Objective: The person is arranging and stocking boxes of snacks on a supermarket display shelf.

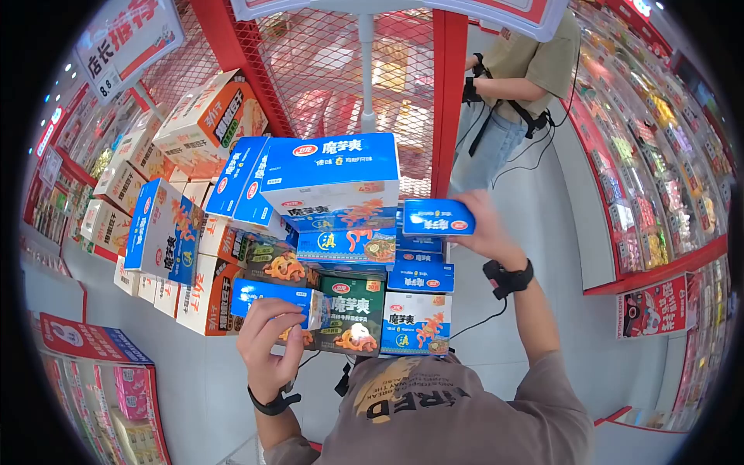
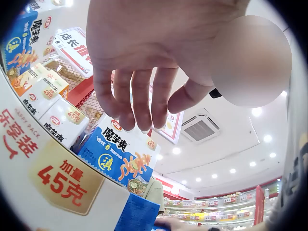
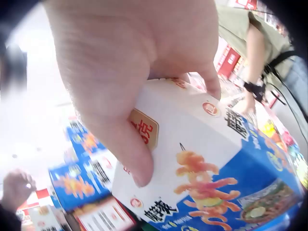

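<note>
**Blue Snack Boxes in Both Hands at a Stacked Display**

Blue cardboard dominated the centre of the head view, where a pile of printed snack cartons (image 1: 333,232) rose in front of a red mesh panel (image 1: 325,62). The person's right hand (image 1: 484,225), right of centre in that frame, held a small blue box (image 1: 438,217) against the upper right side of the pile, fingers behind it. In the right wrist view, the thumb (image 3: 130,154) and fingers curled round the white and blue box (image 3: 216,163), the thumb pressed on its white face beside a printed label.

The left hand (image 1: 267,341), low and left of centre in the head view, gripped a second blue box (image 1: 279,298) with its fingers wrapped over the lower edge, in front of the pile's bottom rows. In the left wrist view, the fingers (image 2: 139,101) hung bent downward in the upper middle of the frame; the box they held was not clear there, though a white carton face with red print (image 2: 57,178) filled the lower left.

A large blue carton (image 1: 333,174) topped the pile. Orange and white cartons (image 1: 209,124) lay tilted at the upper left. Another person in an olive shirt (image 1: 535,62) stood at the upper right, beside a packed shelf (image 1: 659,155).
</note>
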`<action>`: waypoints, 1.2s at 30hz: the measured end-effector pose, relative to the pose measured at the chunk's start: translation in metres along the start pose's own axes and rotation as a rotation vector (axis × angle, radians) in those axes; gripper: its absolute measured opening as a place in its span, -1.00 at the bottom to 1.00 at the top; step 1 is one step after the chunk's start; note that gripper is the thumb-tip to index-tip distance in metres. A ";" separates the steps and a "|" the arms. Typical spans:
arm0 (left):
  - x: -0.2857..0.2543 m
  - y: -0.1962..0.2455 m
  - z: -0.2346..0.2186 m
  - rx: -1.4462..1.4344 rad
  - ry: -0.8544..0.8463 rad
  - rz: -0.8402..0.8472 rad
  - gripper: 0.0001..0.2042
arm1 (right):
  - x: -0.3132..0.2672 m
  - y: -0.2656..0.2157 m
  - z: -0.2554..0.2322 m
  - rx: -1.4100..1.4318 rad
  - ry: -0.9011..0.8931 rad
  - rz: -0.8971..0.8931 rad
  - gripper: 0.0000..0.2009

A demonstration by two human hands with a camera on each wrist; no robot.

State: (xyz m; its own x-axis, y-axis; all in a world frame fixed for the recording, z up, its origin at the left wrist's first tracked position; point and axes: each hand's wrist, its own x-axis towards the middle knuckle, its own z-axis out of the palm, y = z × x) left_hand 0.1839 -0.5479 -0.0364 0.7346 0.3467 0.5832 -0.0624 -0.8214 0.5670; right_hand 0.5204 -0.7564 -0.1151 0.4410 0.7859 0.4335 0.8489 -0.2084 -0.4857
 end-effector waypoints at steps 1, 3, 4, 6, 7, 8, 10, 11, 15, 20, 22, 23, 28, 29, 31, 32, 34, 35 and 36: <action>-0.001 -0.001 -0.001 -0.008 -0.016 -0.008 -0.84 | 0.005 -0.016 -0.024 -0.016 0.019 -0.008 -0.36; -0.002 -0.003 -0.001 -0.037 -0.094 -0.014 -0.75 | 0.003 -0.040 -0.065 -0.011 0.028 -0.014 -0.36; -0.002 -0.002 0.002 -0.058 -0.154 -0.016 -0.67 | 0.000 -0.054 -0.084 0.015 0.021 -0.012 -0.36; 0.003 0.004 0.009 -0.102 -0.274 -0.009 -0.44 | -0.009 -0.072 -0.113 0.070 -0.001 -0.049 -0.37; 0.007 0.009 0.017 -0.129 -0.334 -0.004 -0.28 | -0.014 -0.079 -0.121 0.099 -0.018 -0.087 -0.37; 0.009 0.015 0.026 -0.193 -0.338 0.024 -0.20 | -0.016 -0.087 -0.122 0.136 -0.033 -0.143 -0.38; 0.015 0.026 0.042 -0.292 -0.364 0.095 -0.11 | -0.022 -0.101 -0.122 0.209 -0.059 -0.245 -0.39; 0.019 0.032 0.048 -0.327 -0.385 0.139 -0.11 | -0.024 -0.109 -0.119 0.256 -0.102 -0.269 -0.39; 0.019 0.040 0.057 -0.451 -0.467 0.218 -0.15 | -0.020 -0.128 -0.100 0.287 -0.217 -0.432 -0.35; 0.000 0.027 0.023 -0.583 -0.061 0.100 -0.20 | -0.013 -0.126 -0.099 0.369 -0.133 -0.403 -0.14; -0.052 0.007 0.005 -0.522 0.244 -0.131 -0.22 | -0.023 -0.113 -0.099 0.495 -0.084 -0.315 -0.11; -0.079 -0.003 -0.005 -0.506 0.390 -0.247 -0.23 | -0.027 -0.107 -0.097 0.557 -0.060 -0.270 -0.09; -0.061 -0.048 -0.054 -0.253 0.960 -0.166 -0.30 | -0.038 -0.086 -0.091 0.594 -0.186 -0.140 -0.12; -0.053 -0.060 -0.061 -0.128 0.970 -0.151 -0.31 | -0.037 -0.086 -0.090 0.596 -0.197 -0.135 -0.13; -0.036 -0.080 -0.071 0.053 0.888 -0.120 -0.36 | -0.036 -0.085 -0.088 0.616 -0.208 -0.117 -0.16; -0.029 -0.089 -0.073 0.158 0.847 -0.116 -0.36 | -0.036 -0.083 -0.088 0.633 -0.209 -0.104 -0.17; -0.021 -0.097 -0.074 0.277 0.796 -0.143 -0.38 | -0.037 -0.081 -0.088 0.659 -0.210 -0.073 -0.20; -0.017 -0.098 -0.071 0.291 0.787 -0.171 -0.39 | -0.038 -0.081 -0.088 0.667 -0.208 -0.056 -0.20; -0.014 -0.099 -0.068 0.302 0.776 -0.202 -0.39 | -0.039 -0.079 -0.089 0.674 -0.208 -0.035 -0.21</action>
State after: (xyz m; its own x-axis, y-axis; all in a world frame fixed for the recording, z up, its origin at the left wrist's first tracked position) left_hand 0.1340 -0.4409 -0.0614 0.0347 0.6209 0.7831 0.2840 -0.7574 0.5880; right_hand 0.4617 -0.8219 -0.0259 0.2948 0.8943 0.3366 0.4666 0.1727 -0.8675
